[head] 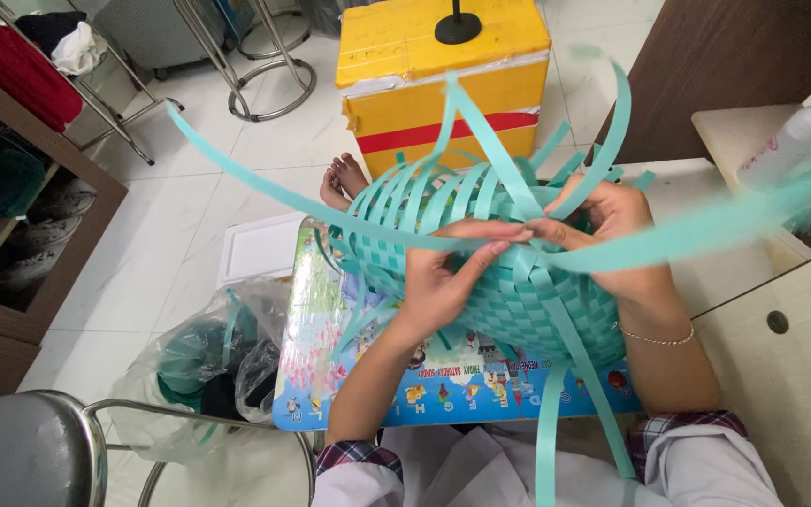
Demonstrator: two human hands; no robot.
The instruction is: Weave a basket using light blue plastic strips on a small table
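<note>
Head view: both hands on a half-woven teal basket (509, 282) that rests tilted on a small colourful printed table (443, 390), open side turned away from the person, loose strip ends fanning up and out. Left hand (443, 277) lies against the near wall of the weave, fingers pressed together and pinching a long teal strip (330, 211) at about the rim. Right hand (607, 221) sits just beside it on the right, fingertips curled and pinching at the same spot; fingertips of the two hands nearly touch. The pinched strip's long axis runs from the pinch out to the upper left, well past the basket; another strip (706, 230) streams off to the right, blurred. The crossing point lies directly between the two sets of fingertips, roughly equally near each hand; can't tell which hand carries the free end. More strips (548, 441) hang down over the table edge toward the lap. Around: yellow box with red tape (443, 84) on the floor behind, plastic bag (208, 366) to the left, white bottle with blue cap (800, 136) on a side surface, metal stool (30, 451) at lower left.
</note>
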